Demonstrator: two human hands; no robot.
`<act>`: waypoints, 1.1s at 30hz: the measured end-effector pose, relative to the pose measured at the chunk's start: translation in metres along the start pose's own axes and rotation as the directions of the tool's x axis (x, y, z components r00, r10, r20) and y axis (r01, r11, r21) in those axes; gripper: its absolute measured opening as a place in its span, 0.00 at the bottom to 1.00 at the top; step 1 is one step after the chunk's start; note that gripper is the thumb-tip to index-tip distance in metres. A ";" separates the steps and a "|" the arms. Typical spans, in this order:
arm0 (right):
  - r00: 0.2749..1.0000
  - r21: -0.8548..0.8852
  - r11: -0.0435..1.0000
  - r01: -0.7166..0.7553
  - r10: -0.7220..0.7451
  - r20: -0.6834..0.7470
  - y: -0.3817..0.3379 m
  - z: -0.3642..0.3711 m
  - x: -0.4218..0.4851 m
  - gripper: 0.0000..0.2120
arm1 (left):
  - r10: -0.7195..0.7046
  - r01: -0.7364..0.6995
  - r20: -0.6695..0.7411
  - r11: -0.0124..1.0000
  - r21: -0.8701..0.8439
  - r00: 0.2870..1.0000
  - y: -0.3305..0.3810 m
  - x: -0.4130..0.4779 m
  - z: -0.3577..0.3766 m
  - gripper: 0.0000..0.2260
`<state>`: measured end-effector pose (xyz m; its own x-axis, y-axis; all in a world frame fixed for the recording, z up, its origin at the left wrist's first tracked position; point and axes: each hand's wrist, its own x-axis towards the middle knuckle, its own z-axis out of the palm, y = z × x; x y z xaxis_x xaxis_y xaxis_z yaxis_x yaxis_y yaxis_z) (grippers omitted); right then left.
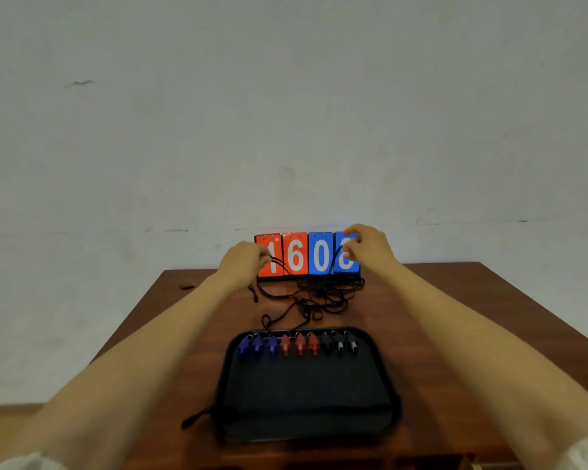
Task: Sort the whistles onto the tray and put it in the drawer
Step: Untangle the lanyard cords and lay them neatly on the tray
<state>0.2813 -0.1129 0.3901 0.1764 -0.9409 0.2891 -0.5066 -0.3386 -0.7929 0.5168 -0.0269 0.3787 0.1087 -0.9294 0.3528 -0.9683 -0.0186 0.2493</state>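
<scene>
Black and soft-looking, the tray (306,432) sits nearest you, in the middle of the brown wooden table (170,320). A short dark strap (192,420) trails off its near left corner. White sleeves (31,463) show at the bottom corners of your view, and both bare forearms reach out past the tray, one on each side.

Along the tray's far edge nine whistles lie in one row, close beside one another: three blue whistles (258,344) on the left, three red whistles (300,344) in the middle and three black whistles (340,344) on the right. Their black cords (319,300) run over the far rim and lie in a loose tangle on the table between the tray and the scoreboard (296,256).

Your left hand (243,262) is raised just in front of the scoreboard's left end, fingers curled, pinching a few cord strands that loop down to the tangle. Your right hand (367,247) is up at the right end, thumb and fingertips pinching a single cord that arcs down across the last card.

The scoreboard stands upright at the table's far edge, reading 1 and 6 on red cards, then 0 and what looks like 8 on blue. Your hands cover part of the first and last digits. Behind it rises a pale, scuffed wall (286,113).
</scene>
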 end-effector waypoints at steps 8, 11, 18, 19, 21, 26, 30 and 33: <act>0.987 -0.281 0.947 -0.156 0.159 -0.010 0.075 -0.016 -0.041 0.09 | -0.057 0.048 0.155 0.997 0.062 0.986 -0.038 -0.055 0.028 0.14; 0.969 -0.323 0.916 -0.236 0.247 -0.009 0.095 -0.011 -0.055 0.11 | -0.075 0.081 0.242 0.997 -0.013 0.967 -0.042 -0.073 0.034 0.14; 0.954 -0.415 0.861 -0.293 0.292 -0.067 0.123 -0.006 -0.078 0.13 | -0.137 0.178 0.331 0.979 -0.095 0.934 -0.064 -0.109 0.051 0.14; 0.954 -0.426 0.856 -0.292 0.291 -0.070 0.128 -0.005 -0.080 0.13 | -0.146 0.201 0.348 0.971 -0.127 0.926 -0.067 -0.115 0.054 0.13; 0.955 -0.442 0.849 -0.290 0.289 -0.072 0.138 -0.001 -0.084 0.13 | -0.178 0.250 0.344 0.952 -0.178 0.922 -0.069 -0.125 0.061 0.10; 0.939 -0.414 0.846 -0.336 0.337 -0.073 0.151 0.007 -0.108 0.14 | -0.381 0.434 0.245 0.873 -0.223 0.892 -0.073 -0.149 0.078 0.09; 0.919 -0.319 0.864 -0.388 0.391 -0.061 0.162 0.010 -0.129 0.18 | -0.442 0.490 0.223 0.834 -0.255 0.869 -0.074 -0.163 0.088 0.07; 0.907 -0.282 0.864 -0.417 0.418 -0.060 0.166 0.011 -0.144 0.20 | -0.482 0.526 0.214 0.806 -0.271 0.849 -0.072 -0.171 0.095 0.09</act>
<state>0.1810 -0.0331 0.2113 -0.1023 -0.9941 -0.0368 -0.7492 0.1013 -0.6545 0.5471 0.0981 0.2147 0.5112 -0.8594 -0.0141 -0.6622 -0.4043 0.6309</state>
